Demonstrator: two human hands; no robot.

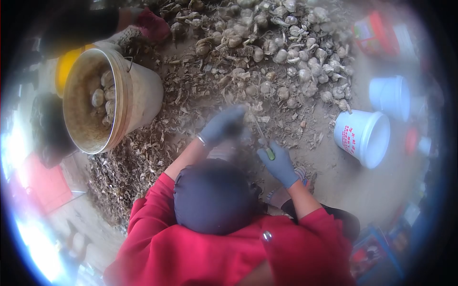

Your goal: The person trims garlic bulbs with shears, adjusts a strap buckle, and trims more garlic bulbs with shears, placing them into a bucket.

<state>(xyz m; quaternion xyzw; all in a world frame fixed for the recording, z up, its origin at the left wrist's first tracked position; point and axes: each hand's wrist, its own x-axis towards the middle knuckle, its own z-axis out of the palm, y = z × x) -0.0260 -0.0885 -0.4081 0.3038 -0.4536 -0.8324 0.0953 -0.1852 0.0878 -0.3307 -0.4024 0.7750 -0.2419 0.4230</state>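
My right hand [279,165], in a grey glove, is closed around the green handle of a knife [270,153]. The thin blade points up and left, toward my other hand. My left hand [223,125], also grey-gloved, is blurred by motion just left of the blade. Its fingers are smeared, and whether anything lies in them cannot be made out. Beyond both hands spreads a heap of garlic bulbs [305,74] with dry stems. Loose garlic skins [195,90] cover the ground around my left hand.
A large dirty white bucket [143,90] lies tilted at left, some bulbs inside. Right of me are a white bucket with red print [350,136], a pale blue bucket [386,93] and a red tub [374,33]. Another person's red-gloved hand [153,25] is at upper left.
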